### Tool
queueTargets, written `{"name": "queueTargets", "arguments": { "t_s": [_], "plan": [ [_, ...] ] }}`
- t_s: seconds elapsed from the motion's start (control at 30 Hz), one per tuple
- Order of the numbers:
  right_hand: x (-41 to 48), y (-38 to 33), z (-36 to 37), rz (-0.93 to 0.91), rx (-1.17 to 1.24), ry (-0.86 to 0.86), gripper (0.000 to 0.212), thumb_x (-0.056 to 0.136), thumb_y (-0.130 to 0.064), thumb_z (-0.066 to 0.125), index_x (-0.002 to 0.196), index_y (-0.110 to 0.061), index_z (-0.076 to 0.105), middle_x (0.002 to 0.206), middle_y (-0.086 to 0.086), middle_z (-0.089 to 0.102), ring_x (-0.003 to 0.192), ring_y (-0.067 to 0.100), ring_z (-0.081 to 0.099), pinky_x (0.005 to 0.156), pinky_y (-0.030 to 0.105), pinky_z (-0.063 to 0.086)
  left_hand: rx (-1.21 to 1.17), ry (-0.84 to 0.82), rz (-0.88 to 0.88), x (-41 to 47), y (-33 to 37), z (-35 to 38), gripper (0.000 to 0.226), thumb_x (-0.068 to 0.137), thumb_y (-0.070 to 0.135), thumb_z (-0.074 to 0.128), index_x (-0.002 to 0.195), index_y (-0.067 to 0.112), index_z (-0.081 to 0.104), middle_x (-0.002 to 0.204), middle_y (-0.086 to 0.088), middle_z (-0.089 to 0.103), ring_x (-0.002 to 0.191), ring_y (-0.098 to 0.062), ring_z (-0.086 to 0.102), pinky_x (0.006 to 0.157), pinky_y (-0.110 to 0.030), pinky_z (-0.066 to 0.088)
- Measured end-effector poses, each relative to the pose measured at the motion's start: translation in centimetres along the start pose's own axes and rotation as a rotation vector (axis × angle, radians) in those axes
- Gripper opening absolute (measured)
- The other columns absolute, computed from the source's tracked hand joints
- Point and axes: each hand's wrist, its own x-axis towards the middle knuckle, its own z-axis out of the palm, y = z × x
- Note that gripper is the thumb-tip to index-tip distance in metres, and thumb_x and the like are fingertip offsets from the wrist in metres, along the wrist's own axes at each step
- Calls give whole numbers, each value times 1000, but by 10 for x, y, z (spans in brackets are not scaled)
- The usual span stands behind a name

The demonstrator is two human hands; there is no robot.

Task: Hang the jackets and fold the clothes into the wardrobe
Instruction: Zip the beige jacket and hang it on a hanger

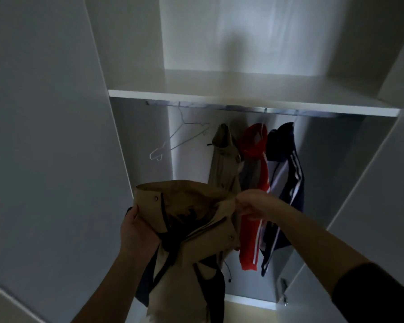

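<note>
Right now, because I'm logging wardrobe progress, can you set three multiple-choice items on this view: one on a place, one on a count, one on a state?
1. Where on the rail does the empty hanger hang?
A. left of the hung jackets
B. between two jackets
C. right of them all

2. How many jackets hang on the rail?
A. one
B. three
C. five

3. What state is the tan jacket in?
A. hung on the rail
B. folded on a shelf
C. held in both grips

Answers:
1. A: the hanger hangs to the left of the khaki jacket.
2. B: only the khaki jacket, the red jacket and the navy jacket hang there.
3. C: the left grip and the right grip hold it below the rail.
</note>
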Motion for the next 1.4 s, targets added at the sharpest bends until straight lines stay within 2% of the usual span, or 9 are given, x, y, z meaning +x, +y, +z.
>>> {"name": "queueTargets", "arguments": {
  "t_s": [0.17,0.53,0.73,0.9,1.0,1.1,1.2,1.27,1.4],
  "plan": [
    [83,-97,28,-142,-4,86,27,98,-12,48,122,-1,55,117,15,62,100,23,59,80,31,48,-26,98,53,59,7,3,47,99,35,33,136,10,50,134,-13,56,121,-31,56,93,-45,50],
    [232,-219,118,-284,63,-26,38,94,-3,46,130,9,48,133,24,51,120,34,52,103,41,45,-55,192,27,164,19,-9,42,100,36,34,128,14,56,122,-12,64,115,-32,56,91,-45,44],
    [288,-251,144,-203,314,22,41,91,-11,59,126,7,51,84,10,52,79,24,54,93,46,47,-21,173,-24,205,29,-26,44,99,36,35,131,11,53,127,-15,60,119,-34,53,104,-49,37],
    [301,-258,146,-191,546,-17,45,93,-13,56,136,-6,44,95,5,51,72,15,56,76,41,49,-49,180,-42,224,34,-30,43,100,34,35,132,11,53,127,-14,60,121,-33,51,109,-50,32],
    [303,-259,141,-177,571,-43,36,94,-15,56,127,-3,51,95,6,47,82,24,57,97,53,44,-46,186,-61,228,33,-28,42,99,34,36,131,12,53,127,-12,60,119,-31,53,106,-47,35],
    [303,-267,144,-211,665,-37,9,96,-7,51,89,-4,55,86,11,56,75,24,58,104,56,37,-45,184,-61,231,33,-28,42,100,33,36,132,13,54,126,-14,61,119,-32,54,102,-47,38],
    [301,-268,145,-234,662,85,26,97,-3,45,71,-6,44,69,13,48,54,19,52,80,42,49,-41,201,-45,232,34,-25,45,100,32,35,137,10,49,133,-16,55,127,-34,48,111,-50,30],
    [299,-273,141,-250,568,126,31,97,-12,43,67,-8,41,61,10,39,45,18,42,54,31,40,-45,213,-41,232,34,-25,45,100,32,35,137,10,48,133,-16,56,126,-34,48,111,-50,30],
    [288,-293,121,-287,507,163,37,101,-28,38,67,-16,32,61,3,32,46,14,31,32,9,22,-22,243,-41,229,33,-24,43,100,34,36,131,9,53,126,-15,60,114,-31,56,101,-46,39]
  ]
}}
